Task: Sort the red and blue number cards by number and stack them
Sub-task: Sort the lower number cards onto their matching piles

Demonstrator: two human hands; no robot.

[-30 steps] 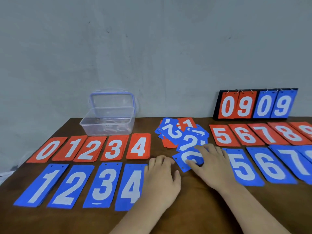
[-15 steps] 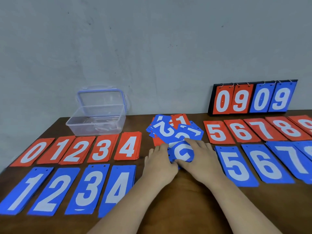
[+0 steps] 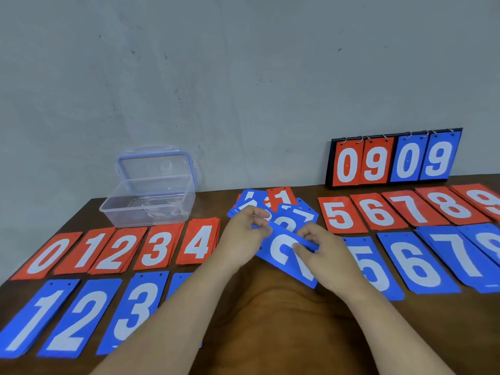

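Both hands hold a blue 2 card (image 3: 284, 253) lifted off the table in the middle. My right hand (image 3: 322, 255) pinches its right edge; my left hand (image 3: 243, 234) pinches its upper left corner. Behind them lies a loose pile of mixed cards (image 3: 281, 207). Red stacks 0 to 4 (image 3: 121, 250) line the left, with blue stacks 1 to 3 (image 3: 78, 315) in front of them; my left forearm hides most of the blue 4. Red stacks 5 to 9 (image 3: 405, 212) and blue stacks from 5 up (image 3: 416, 263) fill the right.
A clear plastic box (image 3: 151, 204) with its lid up stands at the back left. A black flip scoreboard (image 3: 395, 161) showing 09 09 leans at the back right. The brown table (image 3: 270, 320) shows bare wood in front of the hands.
The blue card that my right hand was sliding out of the pile is now lifted and turned, held in both hands. The view has dropped a little.
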